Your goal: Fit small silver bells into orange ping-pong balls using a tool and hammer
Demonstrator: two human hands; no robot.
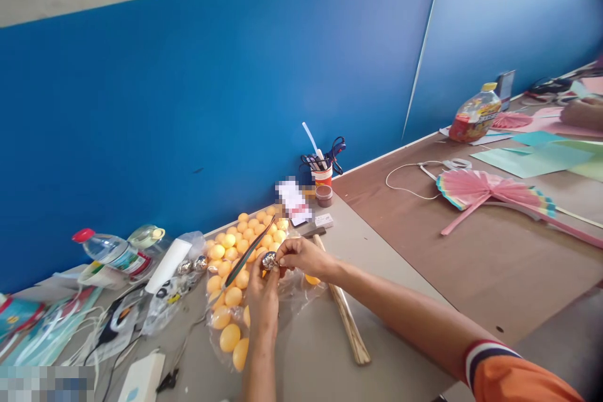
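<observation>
A small shiny silver ball is held between my two hands above the table. My left hand has its fingers round the ball from below and the left. The fingertips of my right hand pinch at its right side; what else they may hold is hidden. Behind the hands, a clear plastic bag holds many orange balls. A long, thin dark tool slants across the bag; whether a hand touches it cannot be made out. Under my right forearm lies a hammer with a wooden handle.
More silver balls, bottles and tangled cables lie left. By the blue partition stand a cup of pens and a small round jar. Rightward are a pink paper fan, a drink bottle and another person's hand.
</observation>
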